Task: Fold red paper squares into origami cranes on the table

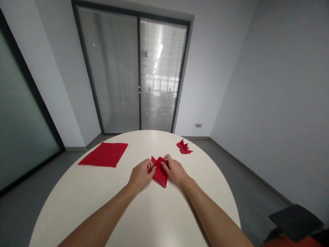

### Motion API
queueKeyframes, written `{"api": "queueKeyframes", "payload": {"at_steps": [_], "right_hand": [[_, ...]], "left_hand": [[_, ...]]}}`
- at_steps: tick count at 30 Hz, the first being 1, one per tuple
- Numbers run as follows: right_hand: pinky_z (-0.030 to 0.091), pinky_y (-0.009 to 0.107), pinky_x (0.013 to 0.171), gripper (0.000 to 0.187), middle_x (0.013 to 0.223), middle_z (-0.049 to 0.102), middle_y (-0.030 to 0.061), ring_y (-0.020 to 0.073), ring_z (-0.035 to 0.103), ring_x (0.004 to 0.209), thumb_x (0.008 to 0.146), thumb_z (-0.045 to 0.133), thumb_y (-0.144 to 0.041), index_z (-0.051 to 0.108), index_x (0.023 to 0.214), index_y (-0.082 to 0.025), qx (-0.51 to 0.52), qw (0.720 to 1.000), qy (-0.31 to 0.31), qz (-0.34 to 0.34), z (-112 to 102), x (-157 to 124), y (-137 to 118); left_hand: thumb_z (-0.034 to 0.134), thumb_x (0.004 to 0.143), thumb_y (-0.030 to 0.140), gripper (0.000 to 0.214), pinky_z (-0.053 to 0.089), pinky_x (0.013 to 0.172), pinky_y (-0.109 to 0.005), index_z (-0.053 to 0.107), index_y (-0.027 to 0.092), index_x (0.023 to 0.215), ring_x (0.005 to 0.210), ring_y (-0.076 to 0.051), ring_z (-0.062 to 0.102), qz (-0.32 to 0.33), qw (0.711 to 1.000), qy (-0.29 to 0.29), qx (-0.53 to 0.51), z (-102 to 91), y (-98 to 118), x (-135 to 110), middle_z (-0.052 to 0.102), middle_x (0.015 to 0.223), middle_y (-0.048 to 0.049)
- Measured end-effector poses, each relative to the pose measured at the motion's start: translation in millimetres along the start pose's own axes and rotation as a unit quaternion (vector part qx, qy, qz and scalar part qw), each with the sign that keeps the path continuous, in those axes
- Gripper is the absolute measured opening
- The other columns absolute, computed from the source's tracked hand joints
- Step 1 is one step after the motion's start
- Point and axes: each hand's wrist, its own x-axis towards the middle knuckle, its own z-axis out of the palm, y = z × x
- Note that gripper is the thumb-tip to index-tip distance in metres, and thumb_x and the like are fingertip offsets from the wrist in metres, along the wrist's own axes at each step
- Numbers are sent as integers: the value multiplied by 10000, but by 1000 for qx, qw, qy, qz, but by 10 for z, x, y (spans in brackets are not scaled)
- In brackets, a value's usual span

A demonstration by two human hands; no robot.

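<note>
A partly folded red napkin lies on the round white table, pointed end toward me. My left hand pinches its left edge with curled fingers. My right hand presses and grips its right side, fingers closed on the folds. Both forearms reach in from the bottom of the view.
A flat unfolded red napkin lies at the table's far left. A finished folded red napkin sits at the far right. Behind the table stand glass doors with blinds. A dark chair is at the lower right.
</note>
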Motion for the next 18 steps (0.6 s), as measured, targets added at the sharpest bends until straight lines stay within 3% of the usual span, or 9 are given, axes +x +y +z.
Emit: {"api": "queueKeyframes", "payload": {"at_steps": [5, 13, 18], "right_hand": [[321, 264, 648, 175, 822, 672, 41, 198, 597, 727, 1024, 391, -374, 466, 1084, -228, -6, 1000, 12, 8, 26, 17, -10], [333, 265, 657, 168, 845, 666, 41, 195, 588, 744, 1027, 396, -356, 493, 1072, -226, 5, 999, 29, 16, 25, 25, -11], [341, 266, 673, 168, 865, 668, 42, 195, 597, 760, 1030, 387, -355, 488, 1064, -225, 17, 999, 34, 9, 26, 25, -9]], "left_hand": [[454, 966, 356, 224, 393, 638, -256, 580, 234, 826, 668, -163, 585, 10, 1000, -2, -30, -38, 40, -6, 650, 748, 6], [445, 970, 387, 295, 444, 678, -266, 649, 225, 830, 668, -167, 625, -16, 996, -7, -89, -17, 9, 22, 696, 750, -9], [542, 897, 337, 152, 451, 637, -258, 637, 219, 888, 604, -151, 596, -35, 991, 6, -131, 26, -36, 40, 680, 725, 8]]}}
